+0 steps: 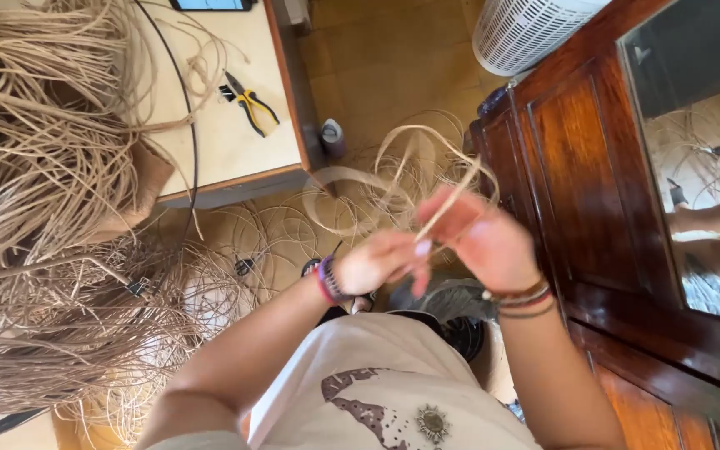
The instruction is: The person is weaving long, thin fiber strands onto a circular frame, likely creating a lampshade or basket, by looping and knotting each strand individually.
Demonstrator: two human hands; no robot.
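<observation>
Both my hands meet in the middle of the view, blurred by motion. My left hand, with a purple bead bracelet at the wrist, pinches a thin pale rattan strip. My right hand, with brown bracelets, closes around the same strip, which loops up and away toward the floor. A large bundle of tan rattan strands fills the left side, spilling off the table.
A pale table carries yellow-handled pliers and a phone at its far edge. Loose rattan coils lie on the tiled floor. A dark wooden cabinet with glass stands on the right; a white perforated basket behind it.
</observation>
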